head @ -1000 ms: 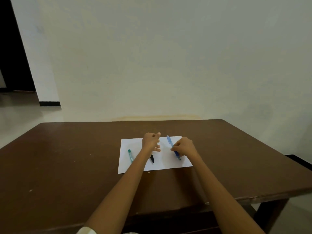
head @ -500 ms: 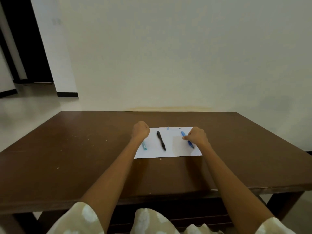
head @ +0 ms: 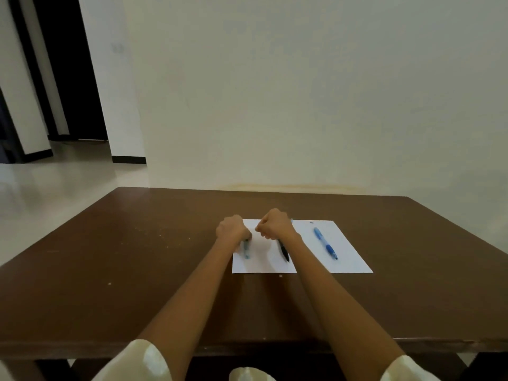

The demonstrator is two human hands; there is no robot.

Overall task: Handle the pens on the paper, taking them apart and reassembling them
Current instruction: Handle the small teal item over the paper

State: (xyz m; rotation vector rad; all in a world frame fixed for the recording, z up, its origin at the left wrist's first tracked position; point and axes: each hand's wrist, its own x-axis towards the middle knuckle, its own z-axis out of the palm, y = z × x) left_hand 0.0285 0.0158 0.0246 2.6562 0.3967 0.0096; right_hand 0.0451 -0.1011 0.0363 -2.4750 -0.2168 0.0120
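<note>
A white sheet of paper (head: pixel 349 259) lies on the brown table (head: pixel 137 265). Three pens are on it. The teal pen (head: pixel 246 251) is at the left, and my left hand (head: pixel 233 230) is closed on its far end. The black pen (head: pixel 284 252) lies in the middle, with its far half hidden under my right wrist. My right hand (head: pixel 275 224) is a fist above it, knuckles almost touching my left hand; I see nothing in it. The blue pen (head: pixel 325 243) lies free at the right.
A tiny dark part (head: pixel 311 222) rests on the paper's far edge beyond the blue pen. The table's far edge meets a pale wall. A dark doorway (head: pixel 68 78) opens at the left, with pale floor beside the table.
My right hand has let go of the blue pen and moved left over the black pen, close to my left hand. My left hand stays at the teal pen. The view has shifted left.
</note>
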